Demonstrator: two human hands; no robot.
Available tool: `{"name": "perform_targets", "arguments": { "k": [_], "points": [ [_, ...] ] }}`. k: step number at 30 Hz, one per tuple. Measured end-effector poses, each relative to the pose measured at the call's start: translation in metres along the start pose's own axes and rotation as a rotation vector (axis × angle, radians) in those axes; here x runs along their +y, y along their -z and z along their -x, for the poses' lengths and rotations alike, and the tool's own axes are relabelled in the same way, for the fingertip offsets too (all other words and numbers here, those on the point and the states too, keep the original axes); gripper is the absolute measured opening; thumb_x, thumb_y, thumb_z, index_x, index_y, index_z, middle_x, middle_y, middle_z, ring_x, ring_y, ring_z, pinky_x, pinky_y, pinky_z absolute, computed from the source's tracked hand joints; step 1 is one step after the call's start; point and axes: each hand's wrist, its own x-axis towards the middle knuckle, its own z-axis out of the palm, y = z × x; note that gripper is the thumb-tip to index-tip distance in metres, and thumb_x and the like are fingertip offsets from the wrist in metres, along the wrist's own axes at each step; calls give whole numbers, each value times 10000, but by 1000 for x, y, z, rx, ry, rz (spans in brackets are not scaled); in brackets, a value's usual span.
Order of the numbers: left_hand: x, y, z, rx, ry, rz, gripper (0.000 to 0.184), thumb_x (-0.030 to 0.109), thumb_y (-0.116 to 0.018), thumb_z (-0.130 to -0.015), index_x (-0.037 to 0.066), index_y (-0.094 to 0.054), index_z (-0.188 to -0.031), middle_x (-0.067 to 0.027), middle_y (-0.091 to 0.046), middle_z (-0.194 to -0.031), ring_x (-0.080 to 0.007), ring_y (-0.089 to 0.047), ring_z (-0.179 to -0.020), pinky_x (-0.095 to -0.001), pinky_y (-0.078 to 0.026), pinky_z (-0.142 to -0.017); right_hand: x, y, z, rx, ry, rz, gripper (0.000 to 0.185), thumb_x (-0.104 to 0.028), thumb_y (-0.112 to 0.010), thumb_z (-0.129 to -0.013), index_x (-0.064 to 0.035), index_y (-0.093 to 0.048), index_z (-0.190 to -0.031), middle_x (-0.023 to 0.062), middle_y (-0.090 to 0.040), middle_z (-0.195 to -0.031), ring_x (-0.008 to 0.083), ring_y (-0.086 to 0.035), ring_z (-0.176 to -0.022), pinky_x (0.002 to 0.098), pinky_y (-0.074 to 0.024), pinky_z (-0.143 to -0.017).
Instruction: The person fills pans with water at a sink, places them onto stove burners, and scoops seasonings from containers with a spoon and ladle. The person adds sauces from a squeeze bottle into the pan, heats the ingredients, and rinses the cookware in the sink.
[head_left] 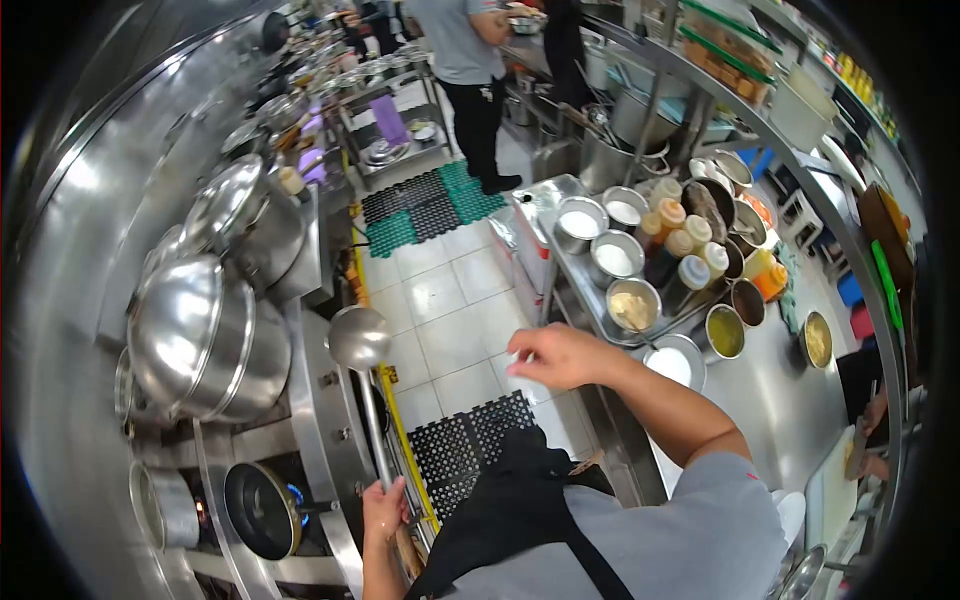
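My left hand point(383, 510) is wrapped round the long handle of a steel ladle point(360, 338), whose bowl points away from me beside the stove edge. Over the floor, between stove and counter, my right hand point(562, 357) has its fingers curled together in a pinch. What they hold, if anything, I cannot make out. Closest to that hand on the counter are a bowl of white grains point(674, 362) and a metal container of pale yellow paste point(633, 304). Left of the ladle, a black frying pan point(262, 510) sits over a blue flame.
Large steel bowls point(195, 335) and a lidded pot point(245, 220) stand along the stove, with a small saucepan point(163, 507) over another flame. Squeeze bottles point(690, 273) and metal containers fill the counter tray. Rubber mats point(430, 205) lie on the tiles; another person point(470, 90) stands ahead.
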Motion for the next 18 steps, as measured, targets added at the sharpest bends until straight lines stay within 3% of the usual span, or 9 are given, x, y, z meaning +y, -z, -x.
{"name": "perform_targets", "arguments": {
  "k": [3, 6, 9, 10, 12, 14, 16, 18],
  "points": [
    [7, -31, -12, -161, 151, -54, 262, 184, -592, -943, 57, -472, -748, -1, -424, -503, -107, -409, -372, -262, -332, -350, 31, 39, 43, 373, -161, 130, 251, -273, -644, -862, -43, -602, -952, 154, -666, -789, 342, -649, -739, 429, -494, -641],
    [26, -59, -26, -287, 228, -102, 231, 184, -579, -948, 51, -494, -779, -1, -426, -510, -105, -398, -375, -258, -327, -362, 42, 69, 94, 614, -366, 186, 222, -236, -633, -857, -43, -598, -961, 160, -653, -773, 354, -633, -730, 435, -490, -654],
    [44, -80, -44, -344, 279, -137, 238, 193, -577, -948, 63, -487, -771, 0, -423, -515, -108, -395, -381, -262, -325, -367, 58, 76, 136, 646, -592, 238, 231, -197, -625, -851, -56, -608, -1033, 166, -651, -807, 343, -632, -755, 441, -491, -669],
    [47, -83, -52, -361, 291, -163, 238, 193, -577, -948, 63, -487, -771, 0, -423, -515, -108, -395, -381, -262, -325, -367, 68, 69, 147, 656, -622, 225, 231, -197, -625, -851, -56, -608, -1033, 166, -651, -807, 343, -632, -755, 441, -491, -669],
    [55, -89, -75, -439, 320, -210, 249, 202, -587, -943, 77, -475, -760, 3, -419, -520, -112, -398, -386, -265, -327, -370, 88, 51, 161, 545, -471, 240, 290, -145, -617, -839, -76, -606, -1120, 169, -655, -842, 344, -633, -794, 442, -492, -684],
    [66, -98, -98, -511, 331, -265, 254, 207, -594, -939, 85, -470, -754, 4, -417, -517, -114, -397, -384, -271, -329, -369, 81, 37, 153, 502, -559, 68, 320, -154, -638, -844, -82, -611, -1155, 151, -666, -868, 310, -641, -789, 408, -500, -685],
    [70, -104, -122, -575, 344, -325, 266, 215, -599, -938, 89, -467, -744, 6, -411, -512, -117, -397, -384, -278, -335, -369, 102, 9, 141, 744, -418, -155, 271, -180, -658, -859, -63, -622, -1101, 110, -672, -832, 231, -641, -742, 357, -503, -670],
    [79, -110, -145, -635, 362, -354, 278, 220, -602, -938, 91, -465, -733, 5, -412, -509, -118, -394, -384, -278, -331, -372, 109, -2, 132, 928, -550, -212, 246, -192, -664, -866, -47, -626, -1062, 94, -671, -818, 192, -635, -737, 333, -501, -668]
  ]
}}
